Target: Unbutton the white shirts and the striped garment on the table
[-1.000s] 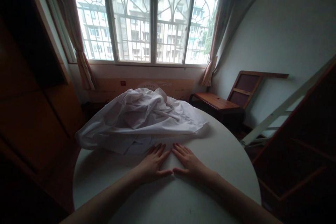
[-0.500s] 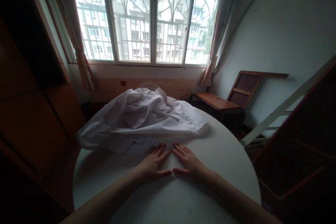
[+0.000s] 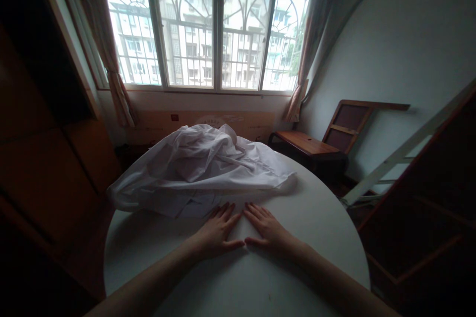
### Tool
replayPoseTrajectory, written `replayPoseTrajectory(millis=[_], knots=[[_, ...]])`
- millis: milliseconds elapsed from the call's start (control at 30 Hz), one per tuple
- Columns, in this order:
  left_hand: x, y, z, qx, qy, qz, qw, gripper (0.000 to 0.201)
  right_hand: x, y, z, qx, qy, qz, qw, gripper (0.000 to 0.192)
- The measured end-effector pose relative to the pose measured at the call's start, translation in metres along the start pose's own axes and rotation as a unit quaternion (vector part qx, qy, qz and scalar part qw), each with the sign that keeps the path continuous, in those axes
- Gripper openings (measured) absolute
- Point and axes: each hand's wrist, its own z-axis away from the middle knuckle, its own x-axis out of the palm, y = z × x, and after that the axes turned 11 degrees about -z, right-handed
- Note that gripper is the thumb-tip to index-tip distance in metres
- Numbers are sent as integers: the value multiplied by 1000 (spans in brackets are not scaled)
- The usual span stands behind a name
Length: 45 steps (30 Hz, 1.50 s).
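Our left hand [image 3: 214, 235] and right hand [image 3: 268, 230] lie flat on the round white desk [image 3: 316, 228], fingers released; the crumpled white cloth shirt [image 3: 201, 168] lies at twelve o'clock, long axis nine-to-three, left hand nearer.

shirt [image 3: 201, 168]: white cloth, creased | table [image 3: 316, 228]: smooth matt | bench [image 3: 305, 144]: wood

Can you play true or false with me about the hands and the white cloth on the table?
1. Both hands lie flat on the table. True.
2. The left hand grips the cloth. False: it lies open, its fingertips at the cloth's near edge.
3. The cloth is neatly folded. False: it sits in a crumpled heap.
4. The right hand rests beside the left, thumbs nearly meeting. True.
5. The table is square. False: it is round and white.
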Motion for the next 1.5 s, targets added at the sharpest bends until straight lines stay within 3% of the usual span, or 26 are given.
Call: replayPoseTrajectory(millis=[600, 800, 967, 1167, 1300, 1400, 1500], knots=[[4, -1, 0, 2, 20, 2, 1000, 76, 2, 2, 1, -27, 43, 10, 999, 73], [8, -2, 0, 10, 47, -2, 999, 70, 4, -9, -4, -58, 124, 47, 990, 45], [4, 2, -7, 6, 119, -2, 993, 51, 7, -21, -23, -1, 163, 110, 980, 11], [3, 5, -33, -40, 188, -51, 980, 14, 7, -17, -50, 31, 202, 148, 968, 11], [2, -3, -41, -58, 229, -75, 969, 14, 6, -8, -50, 42, 229, 83, 969, 13], [-10, -23, -35, -105, 314, -92, 939, 12, 3, 0, -47, 40, 229, 6, 973, 15], [-30, -56, -21, -203, 426, -92, 877, 18, 0, 4, -45, 40, 225, -48, 972, 14]])
